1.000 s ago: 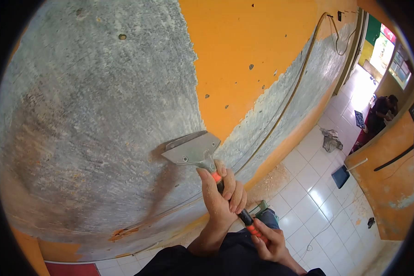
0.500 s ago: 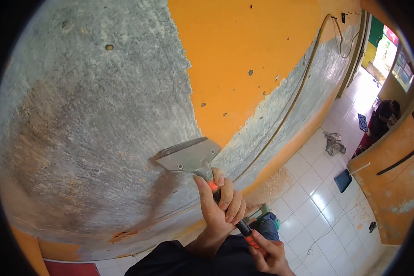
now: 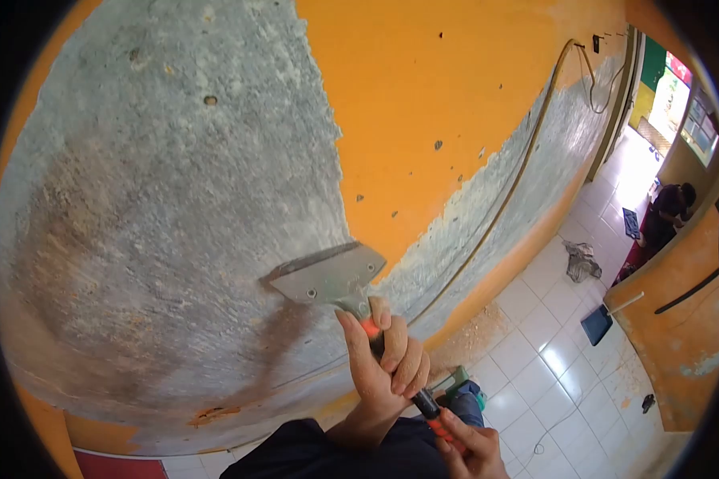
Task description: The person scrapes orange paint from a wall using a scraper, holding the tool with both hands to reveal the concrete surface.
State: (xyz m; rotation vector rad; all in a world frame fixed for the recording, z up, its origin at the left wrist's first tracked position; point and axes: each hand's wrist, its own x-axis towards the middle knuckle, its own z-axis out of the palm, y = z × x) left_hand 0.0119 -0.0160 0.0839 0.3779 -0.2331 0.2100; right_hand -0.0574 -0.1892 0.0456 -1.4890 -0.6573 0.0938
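A wide-bladed wall scraper (image 3: 327,274) lies against the wall, its blade along the lower tip of the orange paint (image 3: 407,104) and over the bared grey plaster (image 3: 192,199). Its long black and orange handle runs down toward me. My left hand (image 3: 383,363) is closed around the upper handle just below the blade, thumb and finger beside the orange collar. Lower down, my right hand (image 3: 473,447) grips the orange end of the handle, partly cut off by the frame's bottom edge. Dust coats the fingers of my left hand.
A yellowish hose (image 3: 527,156) hangs along the wall. On the tiled floor (image 3: 527,351) are paint scrapings, a crumpled plastic bag (image 3: 581,262), a blue dustpan (image 3: 596,325) and a thin cable. Another person (image 3: 668,211) sits low near the bright doorway.
The view has shifted slightly, and the scraper blade has moved a little up the wall, closer to the chips in the orange paint. Both hands keep their hold on the handle.
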